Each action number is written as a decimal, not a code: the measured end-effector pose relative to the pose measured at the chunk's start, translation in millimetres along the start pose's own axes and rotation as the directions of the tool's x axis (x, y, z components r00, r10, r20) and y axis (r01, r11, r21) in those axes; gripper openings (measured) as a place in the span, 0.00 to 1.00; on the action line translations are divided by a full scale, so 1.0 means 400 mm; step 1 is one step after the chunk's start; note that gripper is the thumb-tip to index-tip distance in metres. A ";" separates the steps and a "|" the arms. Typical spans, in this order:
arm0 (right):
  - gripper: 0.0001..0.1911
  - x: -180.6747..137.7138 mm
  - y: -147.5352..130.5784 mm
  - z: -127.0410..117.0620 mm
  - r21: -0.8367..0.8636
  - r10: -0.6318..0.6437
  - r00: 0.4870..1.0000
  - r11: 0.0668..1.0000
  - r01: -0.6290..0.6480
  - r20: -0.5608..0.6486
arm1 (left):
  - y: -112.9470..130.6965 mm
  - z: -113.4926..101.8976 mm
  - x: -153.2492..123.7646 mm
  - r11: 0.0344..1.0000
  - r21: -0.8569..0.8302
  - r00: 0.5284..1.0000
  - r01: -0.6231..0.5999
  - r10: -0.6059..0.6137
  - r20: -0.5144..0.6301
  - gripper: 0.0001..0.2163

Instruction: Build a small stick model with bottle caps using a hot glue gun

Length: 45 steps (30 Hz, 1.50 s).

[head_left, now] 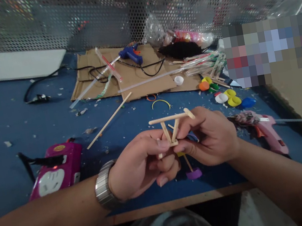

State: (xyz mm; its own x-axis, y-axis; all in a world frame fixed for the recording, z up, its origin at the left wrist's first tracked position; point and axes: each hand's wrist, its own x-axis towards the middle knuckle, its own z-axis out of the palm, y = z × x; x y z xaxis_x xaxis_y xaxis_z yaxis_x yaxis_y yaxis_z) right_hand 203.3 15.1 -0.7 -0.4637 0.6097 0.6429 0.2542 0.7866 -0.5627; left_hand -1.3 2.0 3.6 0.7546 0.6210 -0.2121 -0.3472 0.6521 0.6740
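Small wooden stick frame (pixel 172 125) held mid-air over near edge of blue surface (pixel 25 122), top bar lying left-right, btwn left hand (pixel 140 165) & right hand (pixel 210 138), each grip pinched shut on an upright, w/ pink glue gun (pixel 270 131) to right.

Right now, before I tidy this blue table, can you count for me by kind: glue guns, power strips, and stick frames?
Glue guns: 2, the blue glue gun and the pink glue gun
Power strips: 1, the pink power strip
Stick frames: 1, the stick frame held between left hand and right hand
Total: 4
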 end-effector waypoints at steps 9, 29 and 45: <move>0.10 0.003 -0.005 -0.004 -0.008 -0.003 1.000 1.000 0.003 0.013 | 0.000 -0.001 0.000 1.000 0.024 1.000 -0.003 0.003 0.002 0.09; 0.14 0.007 -0.010 -0.002 0.124 0.083 0.996 0.989 -0.084 0.018 | -0.001 0.000 0.002 1.000 -0.003 1.000 0.030 -0.030 -0.011 0.09; 0.12 -0.003 0.001 0.017 0.266 0.088 0.995 0.961 -0.074 -0.039 | 0.000 -0.001 -0.002 1.000 -0.004 1.000 0.001 0.000 0.017 0.09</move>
State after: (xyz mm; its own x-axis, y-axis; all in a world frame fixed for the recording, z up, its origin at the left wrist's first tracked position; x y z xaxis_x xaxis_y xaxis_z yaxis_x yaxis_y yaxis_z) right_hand 198.0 13.9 -5.1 -0.4065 0.6797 0.6105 0.0531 0.6847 -0.7269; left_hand -2.2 1.9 3.5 0.7643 0.6131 -0.2001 -0.3493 0.6543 0.6707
